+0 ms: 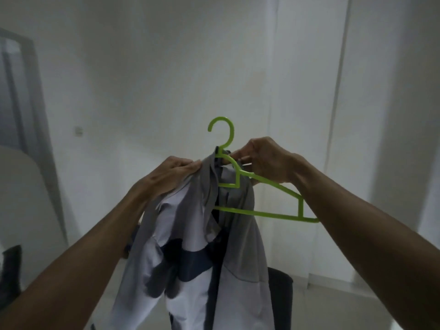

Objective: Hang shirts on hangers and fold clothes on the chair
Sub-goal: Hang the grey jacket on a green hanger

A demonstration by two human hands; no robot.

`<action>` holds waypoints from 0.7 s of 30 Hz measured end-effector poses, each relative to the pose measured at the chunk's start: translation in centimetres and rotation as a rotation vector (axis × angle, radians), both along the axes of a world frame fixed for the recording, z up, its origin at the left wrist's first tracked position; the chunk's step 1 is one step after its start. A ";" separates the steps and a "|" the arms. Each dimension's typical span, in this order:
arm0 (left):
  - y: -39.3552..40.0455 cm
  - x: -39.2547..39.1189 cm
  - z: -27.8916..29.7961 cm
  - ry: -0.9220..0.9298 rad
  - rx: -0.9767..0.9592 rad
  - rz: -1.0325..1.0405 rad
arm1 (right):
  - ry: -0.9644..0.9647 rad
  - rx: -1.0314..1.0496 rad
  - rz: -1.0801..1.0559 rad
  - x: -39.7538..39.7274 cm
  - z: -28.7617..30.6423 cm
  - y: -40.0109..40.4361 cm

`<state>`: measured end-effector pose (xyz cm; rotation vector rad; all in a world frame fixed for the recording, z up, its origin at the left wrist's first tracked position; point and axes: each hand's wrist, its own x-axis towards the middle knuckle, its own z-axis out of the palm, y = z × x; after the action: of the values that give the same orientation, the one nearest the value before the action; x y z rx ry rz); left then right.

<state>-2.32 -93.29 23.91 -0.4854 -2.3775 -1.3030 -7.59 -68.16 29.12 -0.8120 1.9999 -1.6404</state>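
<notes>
A bright green plastic hanger is held up in front of me, hook upward. A grey, white and navy shirt hangs from its left half, while the hanger's right arm sticks out bare. My left hand grips the shirt's grey shoulder fabric just left of the hook. My right hand pinches the collar and the hanger's neck on the right side. The shirt's lower part drops out of the bottom of the view.
A dark chair stands behind the hanging shirt, mostly hidden by it. White walls and tall white panels fill the background. A door frame is at the left, and a dark object sits at the lower left edge.
</notes>
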 end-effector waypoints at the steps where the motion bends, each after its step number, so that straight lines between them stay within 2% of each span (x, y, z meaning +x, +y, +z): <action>1: 0.2 0.2 0.4 -0.019 0.070 -0.049 | 0.016 0.029 -0.002 -0.1 -0.2 0.2; 6: 1.2 -0.5 0.9 -0.020 0.147 -0.110 | 0.458 0.372 -0.134 0.1 -0.6 -1.1; 8: 1.7 -0.7 0.8 0.008 0.147 -0.109 | 0.575 0.472 -0.151 -0.1 -0.7 -1.3; 14: 0.7 -0.7 0.5 0.006 0.167 -0.110 | 0.807 0.595 -0.285 0.0 -1.0 0.1; 16: 0.8 -0.5 0.4 -0.002 0.143 -0.095 | 0.810 0.594 -0.422 0.0 -1.3 0.6; 21: 1.1 -0.4 0.2 0.020 0.084 -0.041 | 0.359 0.265 -0.529 0.0 -1.3 1.6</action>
<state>-2.70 -92.23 24.13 -0.5228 -2.2978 -1.4030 -7.58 -66.60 27.77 -0.5314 2.8010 -1.5046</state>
